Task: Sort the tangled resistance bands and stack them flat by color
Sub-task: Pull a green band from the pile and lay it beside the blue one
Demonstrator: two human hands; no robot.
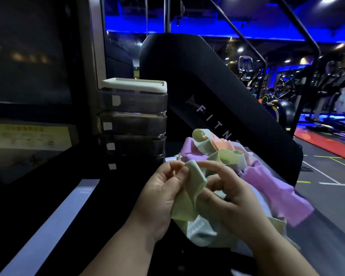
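Matt, smooth, seemingly rubbery bands (pixel 189 198); glossy plastic drawers (pixel 131 124) behind.

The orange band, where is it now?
In the head view, the orange band lies at the pile's far top, between the purple band and the black machine.

Tangled heap of green, purple, orange resistance bands (pixel 233 162), unsorted.

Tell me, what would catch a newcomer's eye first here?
Probably the two hands low in the middle: the left hand and right hand both pinch a pale green band. Just behind and to the right lies a tangled pile with purple bands and an orange band. Blue ceiling lights glow across the gym beyond.
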